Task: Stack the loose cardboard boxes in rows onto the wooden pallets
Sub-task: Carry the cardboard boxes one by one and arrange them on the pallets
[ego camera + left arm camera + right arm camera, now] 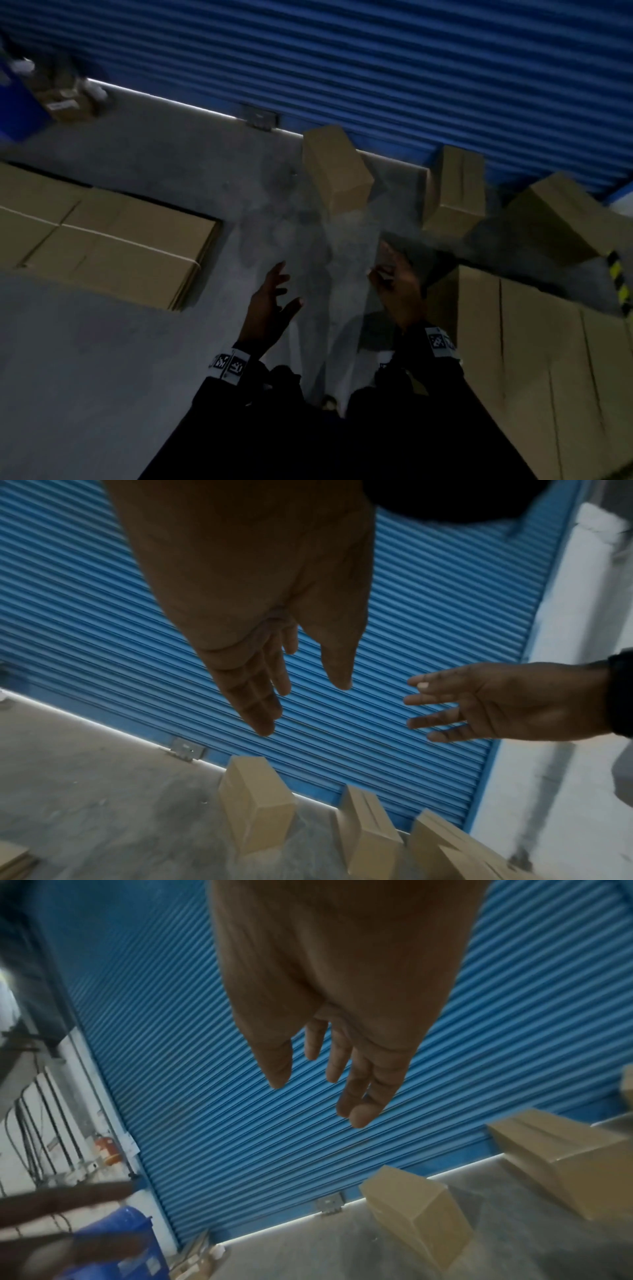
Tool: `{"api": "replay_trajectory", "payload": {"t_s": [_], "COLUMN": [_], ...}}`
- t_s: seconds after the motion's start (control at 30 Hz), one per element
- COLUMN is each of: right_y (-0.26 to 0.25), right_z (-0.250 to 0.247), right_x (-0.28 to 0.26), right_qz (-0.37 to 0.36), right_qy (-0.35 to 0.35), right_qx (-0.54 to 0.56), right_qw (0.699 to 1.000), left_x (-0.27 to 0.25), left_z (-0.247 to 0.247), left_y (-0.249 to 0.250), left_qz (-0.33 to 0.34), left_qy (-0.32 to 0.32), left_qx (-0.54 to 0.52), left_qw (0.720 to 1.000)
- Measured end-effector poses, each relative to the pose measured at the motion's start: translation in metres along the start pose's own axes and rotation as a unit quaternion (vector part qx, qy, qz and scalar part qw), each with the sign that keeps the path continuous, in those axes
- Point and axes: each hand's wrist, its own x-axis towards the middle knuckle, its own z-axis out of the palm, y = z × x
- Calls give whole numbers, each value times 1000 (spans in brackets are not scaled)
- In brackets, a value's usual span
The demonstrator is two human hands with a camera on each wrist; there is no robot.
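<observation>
Both my hands reach forward over the concrete floor and hold nothing. My left hand (274, 301) (274, 669) has spread, straight fingers. My right hand (397, 284) (335, 1074) is open too, its fingers relaxed. Ahead, a loose cardboard box (337, 169) (255, 804) (416, 1215) stands on end near the shutter. To its right a second box (455, 185) (368, 831) leans, and a third box (561, 216) (555, 1153) lies tilted. A row of boxes (534, 359) stands close at my right. No pallet shows.
A blue roller shutter (342, 61) closes the far side. Flattened cardboard (102, 236) lies stacked on the floor at left. A blue bin (120, 1245) and small cartons (65, 99) sit in the far left corner. A yellow-black striped post (620, 281) stands at right.
</observation>
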Motion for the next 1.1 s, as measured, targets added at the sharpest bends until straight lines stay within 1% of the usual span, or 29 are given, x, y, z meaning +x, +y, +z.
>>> {"api": "replay_trajectory", "payload": {"t_s": [0.1, 0.2, 0.3, 0.37, 0.43, 0.5, 0.53, 0.63, 0.77, 0.83, 0.9, 1.0, 1.1], "right_y": [6, 19, 20, 20, 19, 19, 23, 31, 56, 78, 110, 179, 262], "right_z": [9, 23, 36, 43, 46, 48, 50, 51, 58, 64, 73, 93, 117], "right_x": [77, 160, 231, 273, 313, 358, 383, 444, 516, 551, 588, 636, 678], "right_qz": [-33, 1, 47, 50, 37, 55, 57, 39, 31, 31, 24, 14, -14], "right_qy": [-20, -25, -11, 2, 6, 3, 11, 26, 7, 12, 10, -7, 26], "right_qx": [-14, 44, 57, 42, 28, 17, 3, 8, -10, -14, -15, -38, -45], "right_qw": [999, 999, 997, 998, 999, 998, 998, 999, 999, 999, 1000, 999, 999], "left_x": [69, 153, 233, 285, 332, 380, 405, 466, 530, 561, 596, 650, 709], "left_z": [-3, -7, -13, -17, -20, -21, -20, -12, 16, 39, 67, 116, 169], "left_y": [-1, -3, -1, 6, 16, 23, 26, 27, 15, 3, -15, -61, -122], "left_qz": [-6, -8, 0, 6, 26, 34, 37, 48, 42, 45, 52, 69, 74], "left_qy": [4, -10, -35, -48, -55, -63, -63, -53, -52, -51, -53, -43, -44], "left_qx": [18, 19, 17, 15, 23, 29, 30, 37, 53, 61, 69, 82, 78], "left_qw": [1000, 1000, 999, 999, 998, 997, 997, 997, 996, 996, 995, 993, 993]}}
